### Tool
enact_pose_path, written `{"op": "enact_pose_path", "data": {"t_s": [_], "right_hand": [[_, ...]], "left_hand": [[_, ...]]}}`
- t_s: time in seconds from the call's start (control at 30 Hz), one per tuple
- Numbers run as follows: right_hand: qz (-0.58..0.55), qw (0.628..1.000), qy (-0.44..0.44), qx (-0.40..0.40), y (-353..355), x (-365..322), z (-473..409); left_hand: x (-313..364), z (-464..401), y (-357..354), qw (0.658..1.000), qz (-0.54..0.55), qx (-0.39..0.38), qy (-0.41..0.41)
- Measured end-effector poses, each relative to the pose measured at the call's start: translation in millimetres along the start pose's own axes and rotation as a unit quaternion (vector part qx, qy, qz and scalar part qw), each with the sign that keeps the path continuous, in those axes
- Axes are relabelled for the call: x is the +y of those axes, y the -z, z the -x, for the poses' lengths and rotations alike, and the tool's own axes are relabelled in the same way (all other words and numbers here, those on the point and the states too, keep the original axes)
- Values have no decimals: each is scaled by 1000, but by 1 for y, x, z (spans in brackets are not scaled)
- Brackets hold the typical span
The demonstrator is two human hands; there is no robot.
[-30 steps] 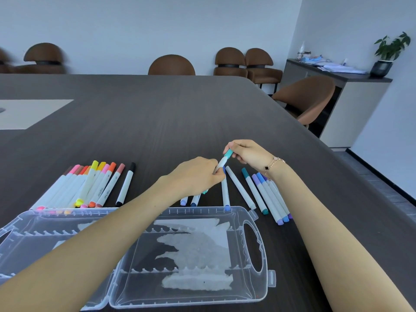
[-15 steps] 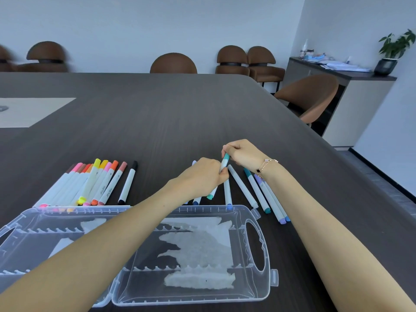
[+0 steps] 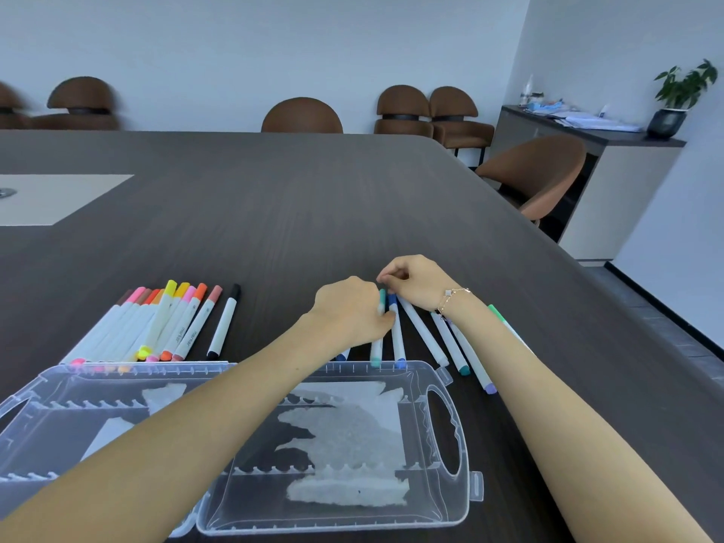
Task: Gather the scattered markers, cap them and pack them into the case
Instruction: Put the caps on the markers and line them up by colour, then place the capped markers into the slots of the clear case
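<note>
We take the clear plastic marker case (image 3: 450, 444), lying open on the dark wood-grain counter (image 3: 274, 213), as our landmark. Just beyond its far rim, the left hand (image 3: 348, 313) rests curled over the white barrel of a teal-capped marker (image 3: 377, 348), its grip closed round that barrel. The right hand (image 3: 417, 282) meets it at the marker's far end, fingertips pinched together there; whether they hold a cap or only the marker's tip we cannot tell, as the fingers hide it.

Beside the teal marker lie a white marker with blue caps (image 3: 396, 335) and a fan of cool-coloured white-barrelled markers (image 3: 450, 346), spreading away past the case's handle side. Beyond the case's other half sits a tidy row of warm-coloured markers (image 3: 164, 327) and a black-capped marker (image 3: 223, 327). The case holds no markers that we can see.

We judge the step in hand to be seating a cap on the teal marker. To do it well, we keep the barrel steady with the left grip and press the cap straight along the marker's axis until it seats, not at an angle. We keep the barrel low to the counter so neighbouring markers are not knocked and sent rolling. Once capped, we lay it parallel to the case's ribbed dividers so packing goes row by row.
</note>
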State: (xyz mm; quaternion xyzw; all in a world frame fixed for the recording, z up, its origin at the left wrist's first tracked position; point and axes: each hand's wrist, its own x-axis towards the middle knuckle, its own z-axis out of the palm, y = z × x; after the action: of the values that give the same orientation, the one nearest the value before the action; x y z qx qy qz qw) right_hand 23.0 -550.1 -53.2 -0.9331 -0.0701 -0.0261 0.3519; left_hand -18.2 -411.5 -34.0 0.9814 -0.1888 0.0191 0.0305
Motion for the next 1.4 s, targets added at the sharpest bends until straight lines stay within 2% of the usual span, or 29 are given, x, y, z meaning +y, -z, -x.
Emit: {"op": "enact_pose_path", "data": {"t_s": [0.27, 0.37, 0.47, 0.57, 0.7, 0.93, 1.17, 1.27, 1.33, 1.4], "right_hand": [[27, 1000, 11, 2, 4, -19, 5], [17, 999, 29, 10, 11, -37, 9], [23, 998, 59, 5, 12, -57, 18], [42, 996, 70, -31, 6, -74, 28], [82, 991, 63, -81, -5, -101, 27], [116, 984, 91, -98, -52, -157, 18], [227, 945, 202, -117, -127, -205, -8], [230, 944, 206, -118, -151, -211, -25], [194, 957, 179, -122, -159, -211, -37], [152, 971, 140, -124, -163, -209, -49]], "left_hand": [[-33, 16, 13, 999, 46, -6, -1], [-72, 36, 24, 994, 104, 19, 20], [-120, 67, 29, 987, 150, -14, 52], [-166, 95, 34, 983, 150, -51, 89], [-219, 115, 39, 975, 172, -42, 131], [-263, 126, 27, 964, 208, 21, 162], [-288, 130, 13, 956, 228, 38, 181], [-294, 136, 14, 956, 233, 64, 168], [-291, 140, 15, 958, 244, 79, 129], [-284, 142, 14, 963, 250, 61, 81]]}}
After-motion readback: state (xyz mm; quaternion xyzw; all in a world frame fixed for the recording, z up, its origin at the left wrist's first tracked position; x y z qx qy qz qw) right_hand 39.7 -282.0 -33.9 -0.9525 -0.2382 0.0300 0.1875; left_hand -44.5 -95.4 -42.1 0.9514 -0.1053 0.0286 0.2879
